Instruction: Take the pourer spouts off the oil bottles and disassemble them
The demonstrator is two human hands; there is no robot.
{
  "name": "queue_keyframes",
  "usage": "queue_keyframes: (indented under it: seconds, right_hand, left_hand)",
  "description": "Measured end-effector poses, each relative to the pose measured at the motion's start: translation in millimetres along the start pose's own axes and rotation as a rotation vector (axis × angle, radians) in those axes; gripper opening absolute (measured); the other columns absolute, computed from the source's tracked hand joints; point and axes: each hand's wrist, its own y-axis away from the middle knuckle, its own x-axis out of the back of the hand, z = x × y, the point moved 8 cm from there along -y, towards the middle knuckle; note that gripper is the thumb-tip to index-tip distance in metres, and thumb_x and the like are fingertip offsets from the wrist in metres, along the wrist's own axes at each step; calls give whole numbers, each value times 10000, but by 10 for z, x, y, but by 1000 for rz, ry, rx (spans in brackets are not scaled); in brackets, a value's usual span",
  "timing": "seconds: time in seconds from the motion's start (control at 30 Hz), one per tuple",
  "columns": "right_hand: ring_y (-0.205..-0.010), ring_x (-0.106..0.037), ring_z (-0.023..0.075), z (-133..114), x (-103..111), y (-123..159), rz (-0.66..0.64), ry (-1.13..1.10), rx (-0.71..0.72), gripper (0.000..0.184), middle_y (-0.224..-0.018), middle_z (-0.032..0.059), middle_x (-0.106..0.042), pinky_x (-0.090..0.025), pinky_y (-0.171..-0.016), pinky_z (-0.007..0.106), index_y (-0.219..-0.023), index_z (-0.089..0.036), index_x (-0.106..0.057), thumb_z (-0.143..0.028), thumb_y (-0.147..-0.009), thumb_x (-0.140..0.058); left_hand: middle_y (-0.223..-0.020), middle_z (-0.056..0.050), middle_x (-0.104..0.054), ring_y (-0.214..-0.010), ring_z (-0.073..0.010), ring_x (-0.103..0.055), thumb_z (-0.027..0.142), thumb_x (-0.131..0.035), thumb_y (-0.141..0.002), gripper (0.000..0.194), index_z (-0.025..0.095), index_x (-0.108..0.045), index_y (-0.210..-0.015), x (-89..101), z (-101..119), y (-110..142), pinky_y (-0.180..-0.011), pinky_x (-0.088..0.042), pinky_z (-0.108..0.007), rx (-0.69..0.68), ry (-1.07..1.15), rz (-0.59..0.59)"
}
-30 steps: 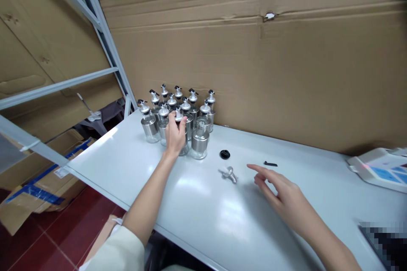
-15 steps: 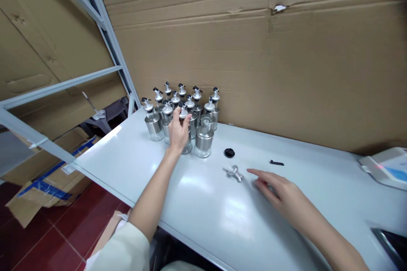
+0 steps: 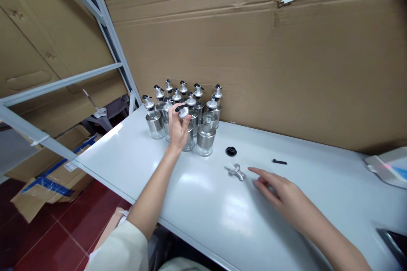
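Note:
Several glass bottles with steel sleeves and silver-and-black pourer tops stand in a cluster, such as the one at the left end [image 3: 154, 123]. My left hand [image 3: 178, 129] is closed around the pourer top [image 3: 182, 112] of a front bottle; it looks tilted, and I cannot tell whether it still sits in the neck. Beside that, at the front right, an uncapped bottle [image 3: 206, 139] stands upright. My right hand [image 3: 276, 186] hovers over the table with its index finger stretched out, holding nothing. Just left of its fingertip lies a loose silver pourer piece [image 3: 237, 171].
On the white table [image 3: 203, 220] lie a black round stopper [image 3: 231, 151] and a small black lever [image 3: 280, 161]. A white device [image 3: 388, 167] stands at the right. Cardboard [image 3: 238, 63] lines the back, and a grey metal frame [image 3: 110, 29] rises at the left.
The pourer top in my left hand has tipped, its black lever now pointing left. My right hand has barely moved. The view has shifted slightly.

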Motion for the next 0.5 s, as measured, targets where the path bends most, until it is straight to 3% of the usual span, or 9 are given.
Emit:
queue_keyframes:
  seconds: [0.17,0.37,0.43,0.5]
  right_hand:
    - [-690,-631,181,-19,-6,6,-3,0,17,351,-815,38,-680,-502,-633,307,-1191,-231,-575,-357,-919,-394]
    - [-709,-637,192,-44,53,13,63,11,50,346,-822,48,-684,-511,-625,315,-1163,-232,-596,-377,-918,-400]
    - [-725,-644,201,-70,121,20,129,2,81,331,-827,55,-688,-514,-604,314,-1124,-233,-614,-383,-914,-407]
    - [-750,-648,207,-109,189,30,187,-12,116,307,-826,58,-686,-516,-604,314,-1097,-235,-617,-375,-914,-415]
  left_hand:
    - [-1302,-111,-460,-1237,-217,-462,537,-338,-924,382,237,-469,-1121,66,217,-34,-1028,-377,-404,-151,-41,60]
    - [-1203,-85,-486,-1191,-234,-481,503,-385,-917,343,264,-406,-1162,241,629,102,-1015,-377,-437,-392,-86,213]
    - [-1099,-70,-519,-1105,-230,-533,472,-420,-905,327,273,-384,-1161,227,756,183,-953,-425,-420,-458,-56,200]
    - [-994,-59,-556,-968,-211,-587,419,-439,-892,310,266,-367,-1152,106,853,267,-841,-475,-377,-477,6,93]
